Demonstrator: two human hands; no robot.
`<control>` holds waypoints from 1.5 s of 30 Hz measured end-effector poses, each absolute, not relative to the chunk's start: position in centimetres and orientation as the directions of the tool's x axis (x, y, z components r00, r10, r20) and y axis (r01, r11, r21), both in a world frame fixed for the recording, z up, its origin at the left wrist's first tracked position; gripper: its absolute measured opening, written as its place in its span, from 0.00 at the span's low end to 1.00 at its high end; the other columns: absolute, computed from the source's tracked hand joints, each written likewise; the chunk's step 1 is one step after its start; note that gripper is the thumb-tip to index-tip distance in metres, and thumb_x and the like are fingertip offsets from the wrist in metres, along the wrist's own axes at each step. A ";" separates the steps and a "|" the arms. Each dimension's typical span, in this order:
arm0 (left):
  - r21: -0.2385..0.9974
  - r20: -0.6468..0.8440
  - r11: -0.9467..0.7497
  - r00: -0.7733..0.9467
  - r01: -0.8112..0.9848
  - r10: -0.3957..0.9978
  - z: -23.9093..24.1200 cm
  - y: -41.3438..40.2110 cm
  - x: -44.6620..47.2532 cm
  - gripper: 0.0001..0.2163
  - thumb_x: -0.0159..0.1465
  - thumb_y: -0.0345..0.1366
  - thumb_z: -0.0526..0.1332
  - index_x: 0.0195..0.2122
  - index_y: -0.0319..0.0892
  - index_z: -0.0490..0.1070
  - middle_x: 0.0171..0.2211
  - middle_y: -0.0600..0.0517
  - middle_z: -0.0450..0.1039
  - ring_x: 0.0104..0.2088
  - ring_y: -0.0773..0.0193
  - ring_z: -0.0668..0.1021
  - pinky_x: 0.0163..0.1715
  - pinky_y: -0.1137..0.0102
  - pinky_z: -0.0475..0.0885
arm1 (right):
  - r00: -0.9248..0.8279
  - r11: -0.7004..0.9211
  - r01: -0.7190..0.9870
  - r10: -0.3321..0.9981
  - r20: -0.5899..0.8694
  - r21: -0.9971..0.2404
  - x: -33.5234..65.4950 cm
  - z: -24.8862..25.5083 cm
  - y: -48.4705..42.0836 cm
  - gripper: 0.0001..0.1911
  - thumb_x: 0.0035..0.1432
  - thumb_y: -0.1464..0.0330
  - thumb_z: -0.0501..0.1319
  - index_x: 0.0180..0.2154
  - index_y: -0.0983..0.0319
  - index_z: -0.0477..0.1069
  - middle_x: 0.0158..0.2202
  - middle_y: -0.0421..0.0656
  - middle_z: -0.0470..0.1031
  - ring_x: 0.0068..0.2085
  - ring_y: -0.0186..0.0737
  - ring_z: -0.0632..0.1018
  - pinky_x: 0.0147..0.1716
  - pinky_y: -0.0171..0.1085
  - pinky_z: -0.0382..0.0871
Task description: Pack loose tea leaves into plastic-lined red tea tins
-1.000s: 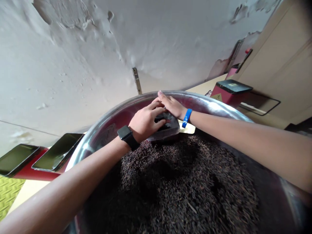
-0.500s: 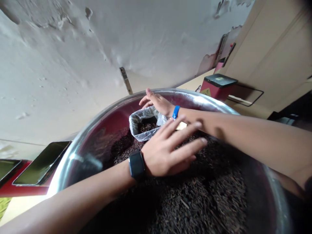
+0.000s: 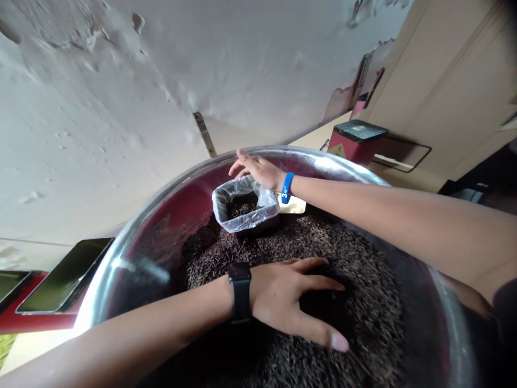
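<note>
My left hand [image 3: 293,302], with a black watch on its wrist, is over the loose dark tea leaves [image 3: 367,318] in a big metal basin. Its fingers are spread, palm down, low over the leaves; nothing shows in its grasp. Farther back, my right hand [image 3: 258,170], wearing a blue wristband [image 3: 287,187], lies along the far right rim of a tin lined with a clear plastic bag [image 3: 242,221]. The fingers there are stretched out, thumb up. Some tea leaves lie inside the bag, and the tin stands on the heap.
A shiny rim [image 3: 169,196] runs round the basin. Beyond it at the right stands a red tin with a dark lid [image 3: 357,143]. Dark-topped red tins [image 3: 67,277] lie at the left. A peeling wall [image 3: 121,81] rises behind. A pale yellow piece [image 3: 294,205] sits beside the lined tin.
My left hand has moved down and toward me, from near the lined tin to the leaves, and its fingers have spread. My right hand stays at the tin.
</note>
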State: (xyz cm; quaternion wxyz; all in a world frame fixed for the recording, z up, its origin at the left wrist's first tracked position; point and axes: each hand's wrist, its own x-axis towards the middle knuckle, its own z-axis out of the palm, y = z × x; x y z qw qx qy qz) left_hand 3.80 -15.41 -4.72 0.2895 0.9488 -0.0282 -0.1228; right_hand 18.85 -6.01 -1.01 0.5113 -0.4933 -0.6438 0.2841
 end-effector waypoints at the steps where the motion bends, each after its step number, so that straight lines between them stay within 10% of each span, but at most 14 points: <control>1: 0.567 -0.226 -0.824 0.964 0.013 -0.140 -4.4 -15.5 3.7 0.36 0.44 0.58 0.60 0.54 0.52 0.58 0.60 0.48 0.47 0.57 0.45 0.58 0.52 0.52 0.58 | 0.014 0.346 0.350 0.927 0.375 -0.871 18.8 -1.0 -6.0 0.33 0.56 0.47 0.37 0.31 0.62 0.72 0.30 0.45 0.74 0.33 0.36 0.74 0.38 0.35 0.66; 14: 0.640 -0.275 -0.767 0.920 -0.041 -0.278 -2.4 -15.9 3.3 0.42 0.37 0.56 0.65 0.54 0.50 0.58 0.57 0.45 0.51 0.53 0.43 0.63 0.50 0.52 0.60 | 0.025 0.329 0.375 0.931 0.365 -0.867 18.8 -1.2 -5.8 0.35 0.54 0.46 0.37 0.30 0.63 0.72 0.28 0.44 0.74 0.33 0.33 0.74 0.39 0.34 0.64; 45: 0.566 -0.057 -0.777 0.928 -0.274 -0.368 -1.2 -15.2 3.6 0.20 0.54 0.41 0.60 0.49 0.46 0.65 0.40 0.49 0.68 0.36 0.63 0.73 0.36 0.71 0.67 | 0.018 0.302 0.439 0.939 0.344 -0.846 18.5 -0.9 -6.0 0.36 0.52 0.44 0.39 0.31 0.62 0.74 0.27 0.43 0.74 0.35 0.36 0.73 0.45 0.39 0.60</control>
